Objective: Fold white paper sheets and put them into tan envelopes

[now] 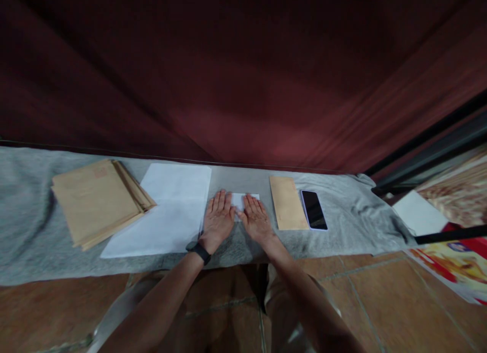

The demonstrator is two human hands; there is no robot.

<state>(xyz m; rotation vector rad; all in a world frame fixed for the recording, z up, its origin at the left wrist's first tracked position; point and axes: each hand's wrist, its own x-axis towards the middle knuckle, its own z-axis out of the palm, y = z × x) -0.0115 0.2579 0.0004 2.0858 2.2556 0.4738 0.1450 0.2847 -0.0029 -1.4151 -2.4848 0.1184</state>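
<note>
A small white folded paper lies on the grey cloth in front of me, partly covered by both hands. My left hand rests flat over its left end, fingers stretched out and pointing away from me. Flat on its right end lies my right hand, with the fingers extended too. The two thumbs nearly meet on the paper. Close beside my left hand are large white sheets. A single brown envelope lies to the right of my right hand.
A stack of brown envelopes overlaps the white sheets at the left. Beyond the single envelope is a phone with a dark screen. A dark red curtain hangs behind the grey cloth. Dark bars stand at the right.
</note>
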